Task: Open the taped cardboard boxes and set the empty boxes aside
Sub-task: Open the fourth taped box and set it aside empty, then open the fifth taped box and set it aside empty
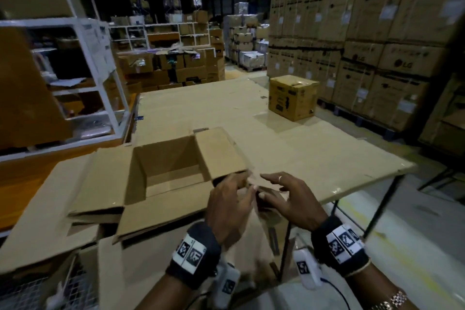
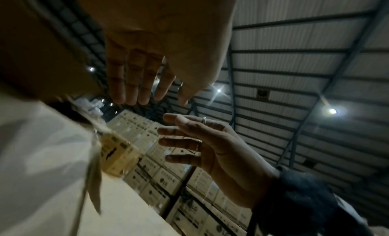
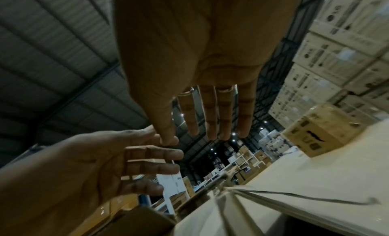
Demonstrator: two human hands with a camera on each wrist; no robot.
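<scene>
Nearby, open box (image 1: pixel 166 173) flaps splayed, apparently empty; closed box (image 1: pixel 293 97) beyond.

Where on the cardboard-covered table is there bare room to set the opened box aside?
Bare table lies between the open box and the closed box, and along the right edge past the right hand. The near edge is crowded: both hands, left hand, and box flaps.
</scene>
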